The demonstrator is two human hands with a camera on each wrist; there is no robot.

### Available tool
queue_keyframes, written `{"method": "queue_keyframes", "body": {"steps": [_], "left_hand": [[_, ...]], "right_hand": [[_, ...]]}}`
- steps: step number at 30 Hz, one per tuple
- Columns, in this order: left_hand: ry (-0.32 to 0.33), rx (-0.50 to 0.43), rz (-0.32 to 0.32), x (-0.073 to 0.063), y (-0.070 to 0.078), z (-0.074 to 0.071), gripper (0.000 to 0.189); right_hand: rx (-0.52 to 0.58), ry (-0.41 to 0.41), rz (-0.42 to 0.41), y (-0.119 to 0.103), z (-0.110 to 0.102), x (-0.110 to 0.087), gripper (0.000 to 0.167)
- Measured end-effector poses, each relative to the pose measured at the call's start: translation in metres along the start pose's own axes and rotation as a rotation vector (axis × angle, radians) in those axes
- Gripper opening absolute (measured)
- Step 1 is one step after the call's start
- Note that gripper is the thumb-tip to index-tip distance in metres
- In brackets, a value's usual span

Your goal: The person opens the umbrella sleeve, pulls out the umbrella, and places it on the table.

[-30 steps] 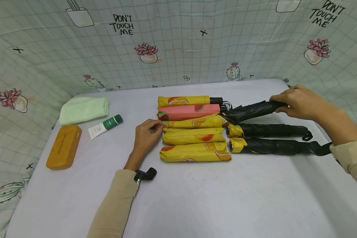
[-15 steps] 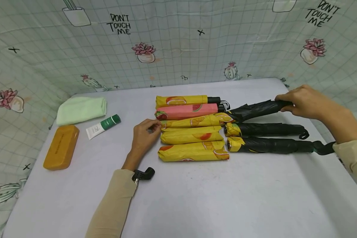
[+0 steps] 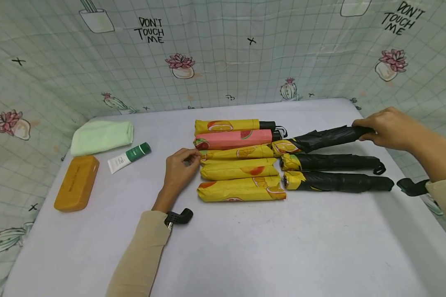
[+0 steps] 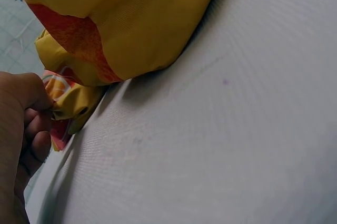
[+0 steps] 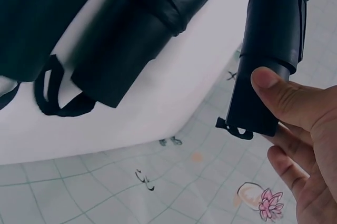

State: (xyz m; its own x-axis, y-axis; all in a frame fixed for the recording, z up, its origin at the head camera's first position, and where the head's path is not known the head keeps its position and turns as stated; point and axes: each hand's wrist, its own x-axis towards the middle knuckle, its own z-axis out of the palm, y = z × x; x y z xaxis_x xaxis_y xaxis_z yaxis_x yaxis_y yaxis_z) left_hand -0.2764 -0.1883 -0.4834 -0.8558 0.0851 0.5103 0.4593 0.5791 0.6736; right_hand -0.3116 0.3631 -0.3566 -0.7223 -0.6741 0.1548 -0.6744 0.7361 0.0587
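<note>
My right hand [image 3: 392, 128] grips the handle end of a folded black umbrella [image 3: 327, 138], thumb on top in the right wrist view. The umbrella slants up to the right, and its yellow orange-print end lies at the mouth of a yellow fruit-print cover [image 3: 245, 152]. At that cover's left end, my left hand [image 3: 180, 171] pinches the fabric, as the left wrist view shows. Below lie two more yellow covers [image 3: 241, 169], and beside them two black folded umbrellas [image 3: 334, 162] with yellow ends.
Above the held cover lie a pink watermelon-print umbrella [image 3: 234, 139] and a yellow one [image 3: 226, 125], both sleeved with black handles. At the left are a pale green cloth [image 3: 102, 138], a green-and-white tube [image 3: 129, 157] and an orange-brown case [image 3: 77, 183]. A patterned curtain backs the white table [image 3: 282, 247].
My right hand has moved to the right, sliding the black umbrella out of the yellow cover until its orange-print end shows. My left hand keeps its pinch on the cover's left end.
</note>
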Motion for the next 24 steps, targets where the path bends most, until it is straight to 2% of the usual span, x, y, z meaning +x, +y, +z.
{"method": "queue_keyframes", "body": {"steps": [18,24], "left_hand": [[-0.006,0.001,0.009,0.000,-0.001,0.000,0.006],[-0.001,-0.001,0.001,0.000,-0.002,0.000,0.005]], "right_hand": [[-0.009,-0.010,0.026,0.007,0.001,-0.015,0.034],[-0.005,-0.087,0.104,0.006,0.006,-0.018,0.033]]}}
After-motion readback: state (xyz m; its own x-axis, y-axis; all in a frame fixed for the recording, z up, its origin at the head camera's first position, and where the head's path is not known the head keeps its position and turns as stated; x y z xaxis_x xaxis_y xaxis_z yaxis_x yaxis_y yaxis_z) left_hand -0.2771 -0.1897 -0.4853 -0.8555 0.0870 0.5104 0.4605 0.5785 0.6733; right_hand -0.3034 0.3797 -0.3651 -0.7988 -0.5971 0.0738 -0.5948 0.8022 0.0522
